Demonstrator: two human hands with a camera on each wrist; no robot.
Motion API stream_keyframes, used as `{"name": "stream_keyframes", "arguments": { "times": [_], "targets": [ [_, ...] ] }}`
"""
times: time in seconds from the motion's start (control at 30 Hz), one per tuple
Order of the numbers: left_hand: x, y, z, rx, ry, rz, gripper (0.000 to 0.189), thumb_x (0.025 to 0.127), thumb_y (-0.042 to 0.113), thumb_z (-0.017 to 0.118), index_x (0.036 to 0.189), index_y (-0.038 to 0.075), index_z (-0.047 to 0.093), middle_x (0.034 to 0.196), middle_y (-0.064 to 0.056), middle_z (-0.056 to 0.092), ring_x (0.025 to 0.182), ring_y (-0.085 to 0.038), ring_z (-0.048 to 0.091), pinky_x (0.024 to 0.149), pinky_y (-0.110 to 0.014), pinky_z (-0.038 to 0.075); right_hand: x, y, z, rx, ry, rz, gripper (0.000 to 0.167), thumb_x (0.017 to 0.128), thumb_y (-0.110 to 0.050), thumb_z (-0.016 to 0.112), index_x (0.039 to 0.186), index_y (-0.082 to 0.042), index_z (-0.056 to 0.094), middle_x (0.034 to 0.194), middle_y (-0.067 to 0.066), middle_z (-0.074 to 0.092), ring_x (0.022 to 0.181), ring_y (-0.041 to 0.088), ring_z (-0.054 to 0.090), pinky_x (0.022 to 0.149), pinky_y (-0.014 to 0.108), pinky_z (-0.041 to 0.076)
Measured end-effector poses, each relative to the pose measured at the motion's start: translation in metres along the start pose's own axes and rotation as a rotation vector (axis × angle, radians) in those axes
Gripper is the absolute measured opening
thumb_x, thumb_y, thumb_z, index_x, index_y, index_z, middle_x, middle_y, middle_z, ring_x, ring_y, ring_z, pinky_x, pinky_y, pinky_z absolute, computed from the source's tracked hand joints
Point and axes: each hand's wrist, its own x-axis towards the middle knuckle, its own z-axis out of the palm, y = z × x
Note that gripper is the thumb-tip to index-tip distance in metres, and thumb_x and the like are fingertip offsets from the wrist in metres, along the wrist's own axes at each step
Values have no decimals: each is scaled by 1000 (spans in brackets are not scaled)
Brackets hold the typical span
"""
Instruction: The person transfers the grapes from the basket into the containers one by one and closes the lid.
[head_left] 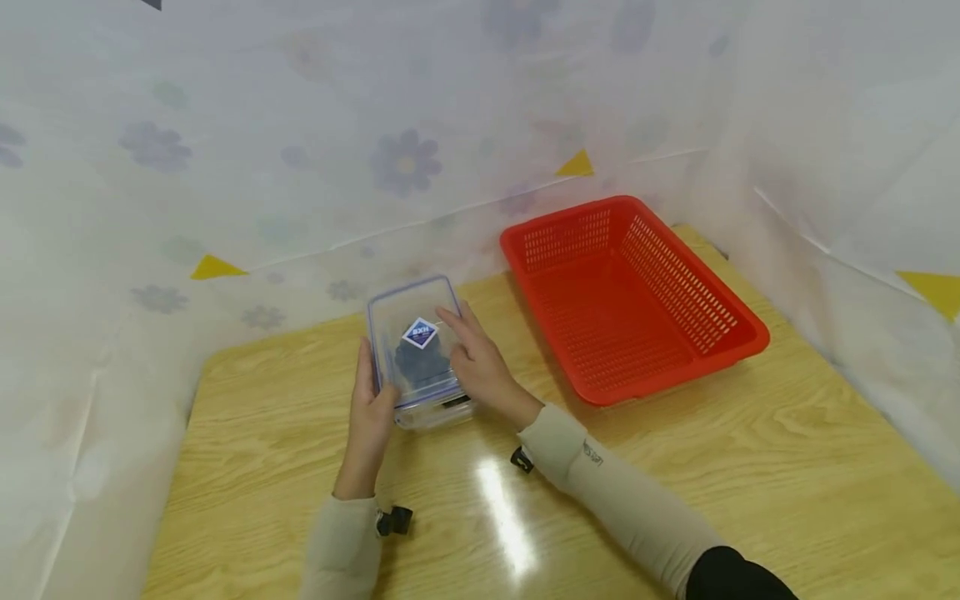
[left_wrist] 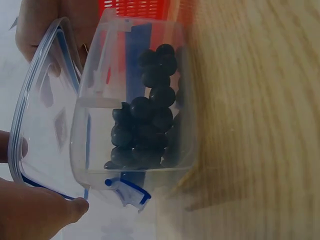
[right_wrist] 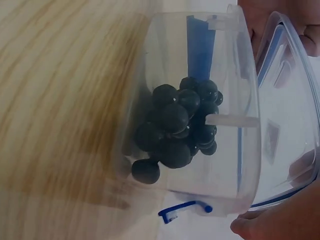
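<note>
A clear plastic food container (head_left: pixel 429 415) with dark, round grapes (left_wrist: pixel 152 107) inside sits on the table. Its clear lid (head_left: pixel 401 302), edged in blue and bearing a diamond sticker (head_left: pixel 420 333), is tilted up over the container's open top. My left hand (head_left: pixel 372 408) holds the lid's left edge, its thumb on the near corner. At the right edge, my right hand (head_left: pixel 480 367) grips the lid between thumb and fingers. A blue-edged side clip (right_wrist: pixel 185 207) hangs unfastened from the container. The grapes cluster low against the wall in the right wrist view (right_wrist: pixel 172 122).
To the right stands a red perforated plastic basket (head_left: pixel 611 308), close to the right arm. The wooden table (head_left: pixel 255 433) backs onto a pale flowered curtain (head_left: pixel 337 167). Yellow triangles (head_left: pixel 216 267) mark the curtain's lower part.
</note>
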Motion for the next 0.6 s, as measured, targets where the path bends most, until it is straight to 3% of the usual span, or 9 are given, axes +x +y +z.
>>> {"name": "stream_keyframes", "arguments": {
  "times": [0.33,0.6],
  "targets": [
    [0,-12,9,54,-19,25,87,84,-12,40,161,1,1,168,-16,-4,152,-24,-2,121,-37,2,-7,17,-2,-4,-1,43,55,97,8,44,149,-11,52,165,18,17,150,33,21,118,48,22],
    [-4,-18,9,86,-3,-10,87,83,-13,39,161,0,2,167,-18,-2,153,-26,-1,121,-39,2,-11,25,-1,-1,-13,-8,53,96,11,45,146,-6,55,164,22,17,148,37,23,117,49,25]
  ]
}}
